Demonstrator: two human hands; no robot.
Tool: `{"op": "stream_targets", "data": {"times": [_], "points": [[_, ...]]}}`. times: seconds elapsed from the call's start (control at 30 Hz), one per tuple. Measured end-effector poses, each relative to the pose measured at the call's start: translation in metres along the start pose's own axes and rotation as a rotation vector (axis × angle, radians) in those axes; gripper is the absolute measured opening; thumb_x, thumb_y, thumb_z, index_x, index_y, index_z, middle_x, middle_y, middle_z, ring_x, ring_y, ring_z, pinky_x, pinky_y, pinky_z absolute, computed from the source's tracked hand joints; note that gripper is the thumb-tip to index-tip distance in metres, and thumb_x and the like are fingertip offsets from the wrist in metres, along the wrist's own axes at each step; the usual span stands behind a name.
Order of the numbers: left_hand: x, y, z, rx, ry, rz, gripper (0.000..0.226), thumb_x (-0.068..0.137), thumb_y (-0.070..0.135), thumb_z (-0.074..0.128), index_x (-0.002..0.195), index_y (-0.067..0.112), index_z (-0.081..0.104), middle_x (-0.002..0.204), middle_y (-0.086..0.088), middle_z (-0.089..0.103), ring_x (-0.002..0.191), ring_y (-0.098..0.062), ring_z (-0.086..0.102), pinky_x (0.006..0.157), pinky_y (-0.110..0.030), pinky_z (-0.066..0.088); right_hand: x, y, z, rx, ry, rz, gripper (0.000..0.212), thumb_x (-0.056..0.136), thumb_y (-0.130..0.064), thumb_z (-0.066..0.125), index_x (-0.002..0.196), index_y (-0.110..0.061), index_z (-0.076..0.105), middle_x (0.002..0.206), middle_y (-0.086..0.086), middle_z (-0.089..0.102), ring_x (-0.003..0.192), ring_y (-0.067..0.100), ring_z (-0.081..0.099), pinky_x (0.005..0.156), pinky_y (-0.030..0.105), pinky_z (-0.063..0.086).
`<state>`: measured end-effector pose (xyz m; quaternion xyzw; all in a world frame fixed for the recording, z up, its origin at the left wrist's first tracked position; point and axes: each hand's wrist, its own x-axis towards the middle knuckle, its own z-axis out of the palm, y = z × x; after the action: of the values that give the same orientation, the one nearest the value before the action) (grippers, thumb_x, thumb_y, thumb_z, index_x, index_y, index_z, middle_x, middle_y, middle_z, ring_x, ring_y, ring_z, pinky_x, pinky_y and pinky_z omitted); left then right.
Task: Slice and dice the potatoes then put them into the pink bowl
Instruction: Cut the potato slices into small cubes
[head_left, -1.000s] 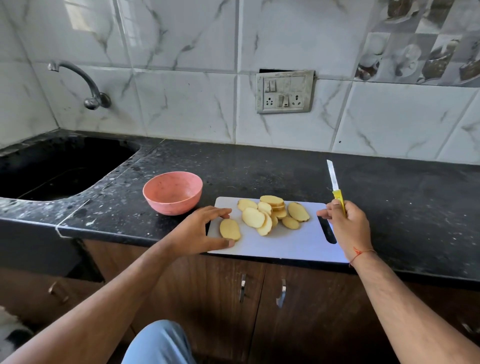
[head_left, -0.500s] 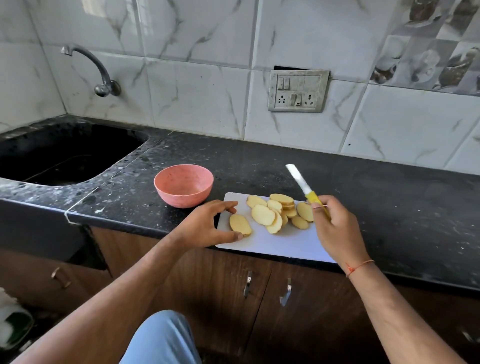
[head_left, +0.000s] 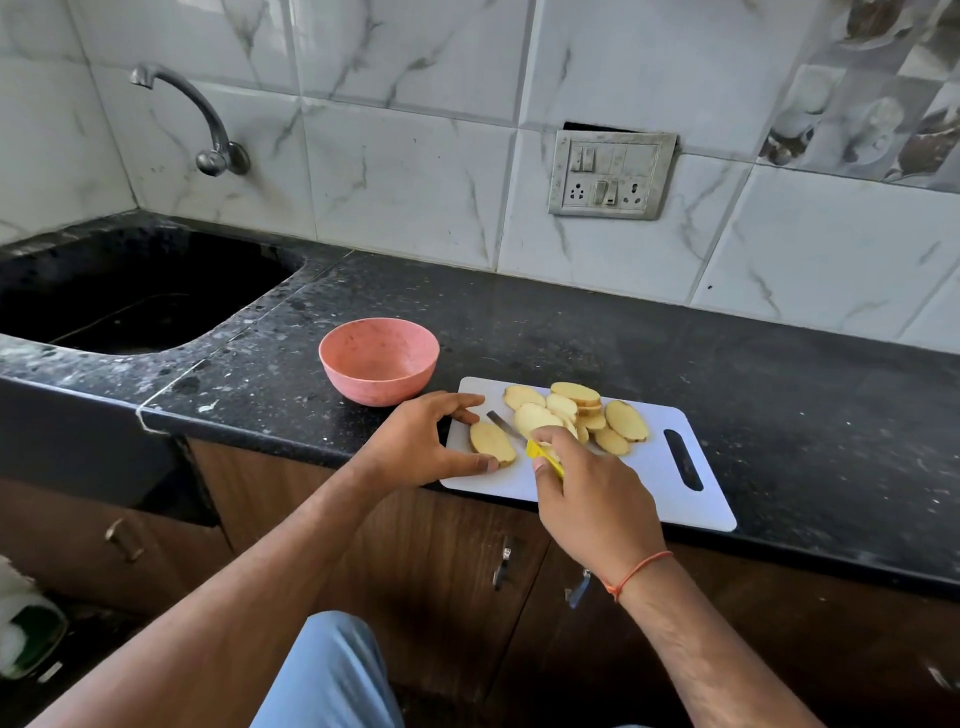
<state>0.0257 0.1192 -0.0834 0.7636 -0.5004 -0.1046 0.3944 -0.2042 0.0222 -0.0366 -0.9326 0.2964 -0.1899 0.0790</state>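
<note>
A black speckled worktop (head_left: 571, 322) runs beneath a wall of white marbled tiles, with a dark sink (head_left: 130, 291) sunk into it on the left under a curved metal tap (head_left: 202, 119), and a switch-and-socket plate (head_left: 612, 174) fixed to the wall. Brown cabinet doors (head_left: 441, 561) with metal handles sit below. A white cutting board (head_left: 649, 483) lies at the front edge of the worktop, its handle slot toward the right. A pile of potato slices (head_left: 576, 410) overlaps on the far half of the board, and a single potato slice (head_left: 492, 442) lies apart from it near the board's left end. The pink bowl (head_left: 379, 358) stands on the worktop just beside the board's far left corner, and nothing can be seen inside it.

The left hand (head_left: 421, 441) steadies the single slice, thumb tip touching its near end and fingers curled round its far end. The right hand (head_left: 592, 499), with an orange thread (head_left: 636, 571) around its wrist, grips the yellow handle of a knife (head_left: 511, 434); the blade points left, angled down between the single slice and the pile.
</note>
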Motion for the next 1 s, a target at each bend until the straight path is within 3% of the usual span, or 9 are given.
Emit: {"op": "stream_targets", "data": {"times": [0.1, 0.3, 0.4, 0.5, 0.9, 1.0], "points": [[0.000, 0.000, 0.000, -0.007, 0.005, -0.003, 0.091, 0.066, 0.063, 0.093, 0.146, 0.037, 0.059, 0.116, 0.026, 0.070, 0.117, 0.011, 0.058, 0.096, -0.010, 0.040, -0.001, -0.002, 0.002, -0.007, -0.024, 0.002, 0.039, 0.107, -0.043, 0.045, 0.146, -0.040, 0.048, 0.090, -0.007, 0.069, 0.079, 0.014, 0.060, 0.058, 0.031, 0.049], [0.000, 0.002, 0.001, -0.012, 0.008, -0.005, 0.092, 0.065, 0.063, 0.093, 0.147, 0.036, 0.059, 0.116, 0.026, 0.070, 0.118, 0.006, 0.059, 0.103, -0.020, 0.044, -0.002, -0.006, 0.003, -0.041, -0.016, -0.013, 0.043, 0.108, -0.041, 0.044, 0.151, -0.041, 0.048, 0.084, -0.008, 0.068, 0.076, 0.013, 0.059, 0.053, 0.024, 0.038], [0.000, 0.002, 0.001, -0.012, 0.004, -0.004, 0.093, 0.065, 0.064, 0.093, 0.147, 0.036, 0.059, 0.116, 0.026, 0.070, 0.117, 0.006, 0.060, 0.103, -0.020, 0.045, -0.002, -0.008, 0.004, -0.060, -0.011, -0.015, 0.045, 0.109, -0.040, 0.043, 0.154, -0.041, 0.044, 0.077, -0.010, 0.061, 0.070, 0.011, 0.054, 0.049, 0.021, 0.025], [0.000, 0.003, 0.001, -0.017, 0.004, -0.006, 0.093, 0.064, 0.065, 0.092, 0.147, 0.036, 0.059, 0.117, 0.024, 0.070, 0.115, 0.007, 0.061, 0.099, -0.017, 0.044, -0.003, -0.008, 0.004, -0.057, 0.003, 0.000, 0.047, 0.109, -0.040, 0.042, 0.155, -0.040, 0.043, 0.073, -0.010, 0.059, 0.067, 0.011, 0.052, 0.048, 0.020, 0.022], [0.000, 0.003, 0.001, -0.013, 0.012, -0.006, 0.092, 0.065, 0.062, 0.094, 0.146, 0.036, 0.060, 0.117, 0.023, 0.070, 0.114, 0.011, 0.060, 0.093, -0.007, 0.039, -0.004, -0.014, 0.001, -0.076, -0.054, -0.020, 0.045, 0.109, -0.037, 0.042, 0.154, -0.037, 0.044, 0.074, -0.012, 0.050, 0.066, 0.011, 0.051, 0.048, 0.021, 0.027], [-0.001, 0.004, 0.001, -0.009, 0.007, -0.006, 0.090, 0.066, 0.061, 0.094, 0.146, 0.036, 0.060, 0.117, 0.024, 0.070, 0.113, 0.011, 0.060, 0.093, -0.011, 0.042, -0.002, -0.018, 0.002, -0.087, -0.088, -0.021, 0.038, 0.108, -0.035, 0.042, 0.146, -0.033, 0.050, 0.077, -0.009, 0.055, 0.070, 0.013, 0.055, 0.052, 0.026, 0.039]]}}
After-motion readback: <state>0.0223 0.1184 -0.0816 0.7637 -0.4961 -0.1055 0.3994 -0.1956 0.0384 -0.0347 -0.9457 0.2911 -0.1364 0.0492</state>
